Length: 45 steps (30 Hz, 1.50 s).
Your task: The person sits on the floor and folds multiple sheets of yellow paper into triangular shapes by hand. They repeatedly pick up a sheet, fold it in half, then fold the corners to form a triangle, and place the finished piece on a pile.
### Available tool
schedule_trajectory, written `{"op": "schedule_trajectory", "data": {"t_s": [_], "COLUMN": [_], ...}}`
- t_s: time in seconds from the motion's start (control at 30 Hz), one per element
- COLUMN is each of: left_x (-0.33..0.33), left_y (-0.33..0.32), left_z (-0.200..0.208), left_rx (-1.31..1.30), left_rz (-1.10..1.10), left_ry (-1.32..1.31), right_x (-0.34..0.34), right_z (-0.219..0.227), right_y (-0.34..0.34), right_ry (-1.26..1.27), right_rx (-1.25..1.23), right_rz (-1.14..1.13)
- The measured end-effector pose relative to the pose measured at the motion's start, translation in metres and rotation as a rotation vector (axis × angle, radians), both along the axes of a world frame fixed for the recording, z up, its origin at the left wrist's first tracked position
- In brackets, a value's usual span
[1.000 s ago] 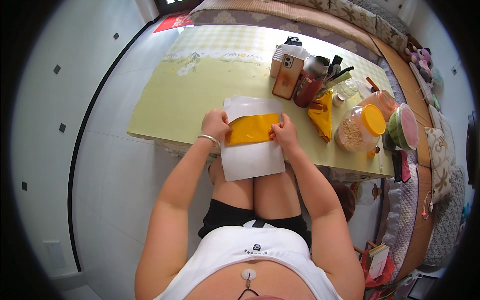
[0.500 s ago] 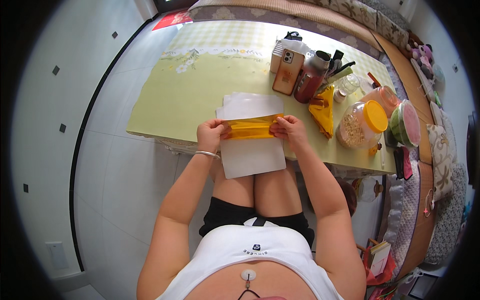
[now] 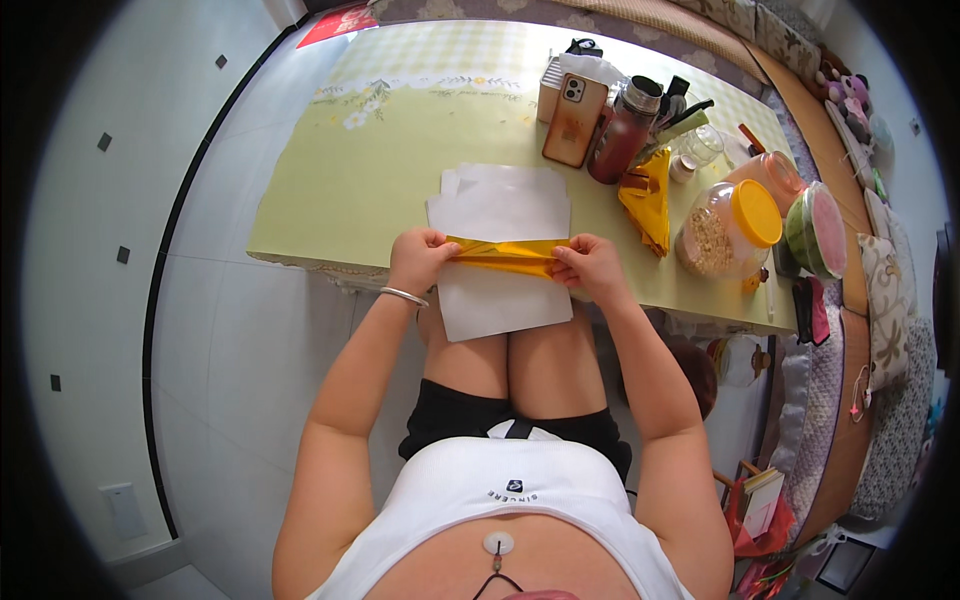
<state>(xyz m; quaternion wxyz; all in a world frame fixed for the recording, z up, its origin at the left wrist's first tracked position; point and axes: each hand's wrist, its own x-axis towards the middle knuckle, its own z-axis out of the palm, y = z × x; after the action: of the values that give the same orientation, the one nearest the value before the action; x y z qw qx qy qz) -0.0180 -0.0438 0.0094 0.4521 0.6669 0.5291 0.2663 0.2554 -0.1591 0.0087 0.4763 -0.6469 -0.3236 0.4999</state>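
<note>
A strip of shiny gold foil paper (image 3: 505,250) is stretched sideways between my two hands, with creases running along its length. My left hand (image 3: 420,258) pinches its left end between thumb and fingers. At the other end, my right hand (image 3: 588,268) grips the foil the same way. White sheets of paper (image 3: 510,200) lie beneath it on the table; a white sheet (image 3: 505,308) also reaches over the table's near edge above my thighs. Further right on the table, more folded gold foil (image 3: 648,205) rests in a crumpled wedge.
Behind the papers stand a phone (image 3: 575,120) propped upright, a dark red flask (image 3: 622,135) and a glass jar (image 3: 703,147). At the right are a yellow-lidded jar (image 3: 715,240) of pale pieces and a cut watermelon (image 3: 815,230). A pale green cloth covers the table (image 3: 330,190).
The gold foil looks narrower and more creased along its middle than before. Both hands keep hold of its ends. The whole view has shifted slightly.
</note>
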Motion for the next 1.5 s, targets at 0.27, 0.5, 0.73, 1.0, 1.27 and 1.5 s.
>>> {"op": "schedule_trajectory", "data": {"t_s": [0.27,0.5,0.73,1.0,1.27,1.5], "left_x": [-0.002,-0.001,-0.001,-0.001,-0.001,-0.002], "left_y": [0.009,0.01,0.01,0.011,0.011,0.011], "left_z": [-0.012,-0.011,-0.007,-0.008,-0.007,-0.008], "left_rx": [0.271,0.334,0.344,0.384,0.426,0.429], "left_rz": [-0.078,-0.104,-0.131,-0.161,-0.174,-0.193], "left_ry": [0.254,0.328,0.355,0.359,0.351,0.34], "right_x": [-0.014,-0.025,-0.03,-0.037,-0.041,-0.043], "right_z": [-0.002,0.005,0.008,0.005,0.001,0.002], "right_y": [-0.015,-0.02,-0.026,-0.034,-0.041,-0.041], "right_ry": [-0.542,-0.719,-0.829,-0.885,-0.853,-0.87], "right_rx": [0.002,-0.069,-0.038,0.006,0.04,0.07], "right_rz": [0.037,0.057,0.079,0.092,0.073,0.055]}}
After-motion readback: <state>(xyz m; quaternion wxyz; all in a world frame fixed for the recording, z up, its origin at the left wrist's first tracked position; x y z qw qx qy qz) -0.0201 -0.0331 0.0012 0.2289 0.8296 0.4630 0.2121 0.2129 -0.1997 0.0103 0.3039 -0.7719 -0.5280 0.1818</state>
